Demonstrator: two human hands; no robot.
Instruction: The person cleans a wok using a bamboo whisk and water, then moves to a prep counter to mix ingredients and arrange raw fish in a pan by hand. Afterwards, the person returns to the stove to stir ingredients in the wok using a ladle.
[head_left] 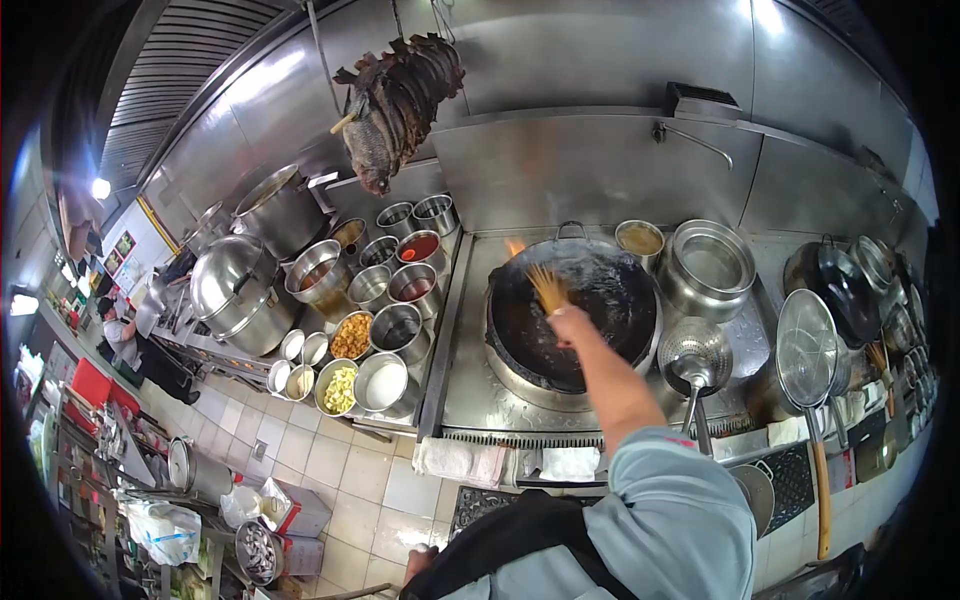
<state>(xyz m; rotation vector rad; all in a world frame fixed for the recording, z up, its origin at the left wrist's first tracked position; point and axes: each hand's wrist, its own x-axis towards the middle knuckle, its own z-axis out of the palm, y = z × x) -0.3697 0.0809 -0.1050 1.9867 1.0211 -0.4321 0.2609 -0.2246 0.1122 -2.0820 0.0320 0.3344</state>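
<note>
Closed around a bamboo brush [547, 288], my right hand [570, 326] reaches over a large black wok [515, 335] on the stove. The bristles are over the wok's upper left part, where dark liquid or wet metal shines. A small orange flame [514, 246] shows at the wok's back left rim. Low in the view, beside my dark apron, is my left hand [421, 560]; its fingers look curled, and what they hold, if anything, is hidden.
Metal pots of sauces and ingredients [384, 385] stand left of the stove. A perforated ladle [696, 355] and mesh strainer [806, 345] lie to the right. Dark dried pieces [390, 120] hang above. A person [125, 340] stands far left.
</note>
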